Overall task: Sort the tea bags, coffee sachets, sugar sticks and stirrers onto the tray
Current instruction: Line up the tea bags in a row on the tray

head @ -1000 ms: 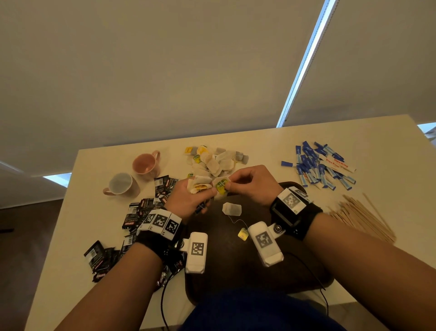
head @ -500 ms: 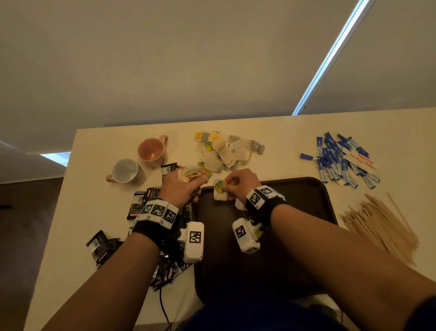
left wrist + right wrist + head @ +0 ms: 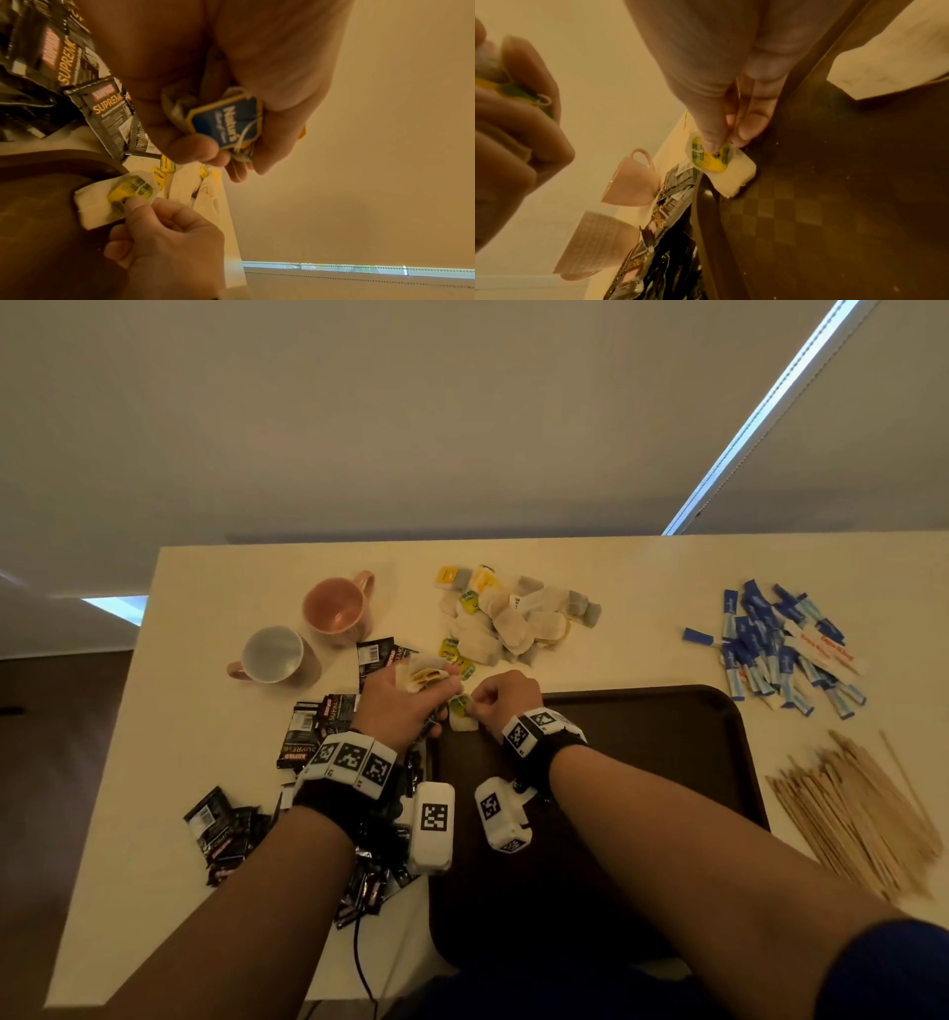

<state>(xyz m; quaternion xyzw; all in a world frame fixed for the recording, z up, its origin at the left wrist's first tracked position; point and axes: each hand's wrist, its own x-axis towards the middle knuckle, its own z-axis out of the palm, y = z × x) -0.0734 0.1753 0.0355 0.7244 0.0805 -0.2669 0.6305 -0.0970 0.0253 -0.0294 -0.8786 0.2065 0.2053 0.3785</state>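
My right hand (image 3: 475, 706) pinches the yellow-green tag of a white tea bag (image 3: 463, 722) that touches the far-left corner of the dark brown tray (image 3: 667, 762). The right wrist view shows thumb and finger on the tag (image 3: 709, 157) with the tea bag (image 3: 731, 178) lying on the tray. Just to the left, my left hand (image 3: 436, 690) grips a bunch of tea bags (image 3: 423, 675); a blue tag (image 3: 226, 123) shows in its fist. Loose tea bags (image 3: 513, 618) are piled beyond the tray.
Black coffee sachets (image 3: 308, 737) are scattered left of the tray. A pink mug (image 3: 336, 608) and a pale mug (image 3: 274, 654) stand at the far left. Blue sugar sticks (image 3: 785, 644) and wooden stirrers (image 3: 862, 814) lie right of the tray.
My right hand has carried the tagged tea bag left and down onto the tray's far-left corner. The left hand still holds its bunch and has barely shifted.
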